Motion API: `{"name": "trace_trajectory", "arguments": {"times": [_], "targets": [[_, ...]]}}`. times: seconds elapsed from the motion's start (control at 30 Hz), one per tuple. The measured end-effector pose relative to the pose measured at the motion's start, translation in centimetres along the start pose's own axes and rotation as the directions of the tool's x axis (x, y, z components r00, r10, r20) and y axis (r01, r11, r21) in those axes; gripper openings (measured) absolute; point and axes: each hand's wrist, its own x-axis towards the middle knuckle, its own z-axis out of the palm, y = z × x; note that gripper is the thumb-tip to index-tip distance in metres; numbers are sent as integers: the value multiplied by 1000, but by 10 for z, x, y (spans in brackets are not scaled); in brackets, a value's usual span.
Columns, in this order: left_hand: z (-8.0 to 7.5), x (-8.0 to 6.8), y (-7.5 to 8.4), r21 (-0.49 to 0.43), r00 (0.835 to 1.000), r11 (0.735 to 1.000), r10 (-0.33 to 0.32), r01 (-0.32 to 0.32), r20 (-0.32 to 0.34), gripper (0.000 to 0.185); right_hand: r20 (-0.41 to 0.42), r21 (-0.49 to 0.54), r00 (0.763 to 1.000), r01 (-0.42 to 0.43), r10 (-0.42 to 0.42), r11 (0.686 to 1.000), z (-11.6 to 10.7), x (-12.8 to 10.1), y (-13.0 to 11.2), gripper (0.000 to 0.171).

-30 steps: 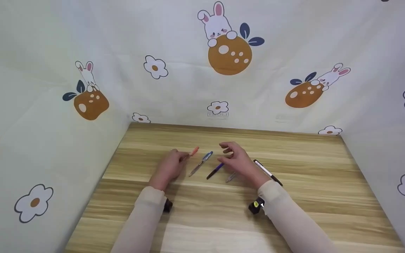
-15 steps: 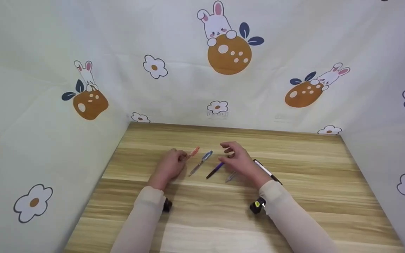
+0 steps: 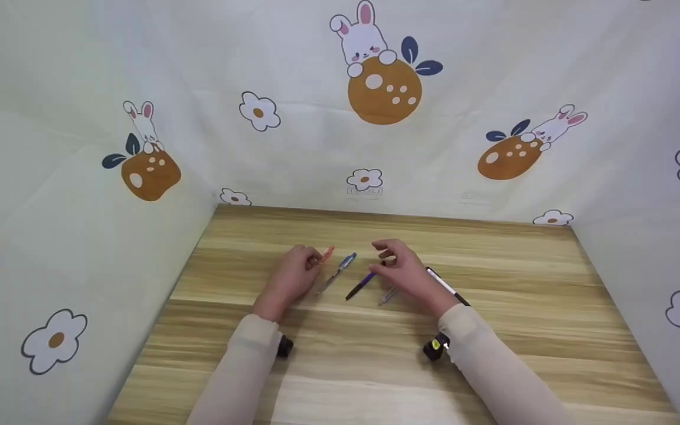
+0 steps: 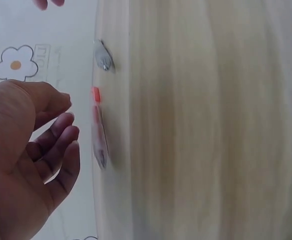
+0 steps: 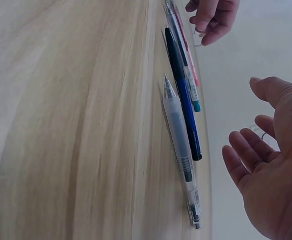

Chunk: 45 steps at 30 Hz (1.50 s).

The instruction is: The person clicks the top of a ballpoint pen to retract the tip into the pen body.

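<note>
A clear pen with an orange-red end (image 3: 327, 254) lies on the table, partly covered by my left hand (image 3: 294, 270) in the head view. The left wrist view shows that hand's loosely bent fingers apart from the red pen (image 4: 99, 132). To its right lie a clear pen with a blue end (image 3: 340, 272) and a dark blue pen (image 3: 365, 283). My right hand (image 3: 406, 273) hovers over the dark blue pen's far end and a clear grey pen (image 3: 387, 296). Its thumb and fingers are spread around nothing in the right wrist view, beside the clear grey pen (image 5: 176, 127).
A white pen with black ends (image 3: 447, 285) lies right of my right hand, partly behind the wrist. The wood-grain table (image 3: 352, 378) is enclosed at the back and sides by a pale printed sheet (image 3: 304, 147). Dark wrist cameras (image 3: 434, 347) sit under both sleeves.
My left hand has shifted slightly forward and right, covering more of the red pen. My right hand has drifted very slightly right. The pens keep their places.
</note>
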Motion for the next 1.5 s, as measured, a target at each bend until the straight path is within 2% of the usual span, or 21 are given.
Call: {"name": "trace_trajectory", "arguments": {"times": [0.1, 0.43, 0.87, 1.13, 1.5], "targets": [[3, 0, 3, -32, 999, 999, 23, -22, 33, 19, -8, -6, 1000, 6, -6, 1000, -1, -2, 2, 54], [9, -1, 11, -142, 991, 989, 47, -30, 123, 22, -12, -4, 999, 31, -31, 1000, -5, -9, 6, 50], [14, -1, 11, -107, 979, 994, 50, -29, 199, 35, 14, -27, 1000, 7, -7, 1000, -9, -13, 9, 53], [17, -2, 13, -92, 978, 993, 87, -71, 191, 33, 35, -1, 998, -45, 45, 999, -10, -17, 4, 55], [21, 0, 14, -61, 979, 997, 67, -56, 190, 36, 27, 0, 999, -45, 45, 999, -9, -17, 4, 54]]}}
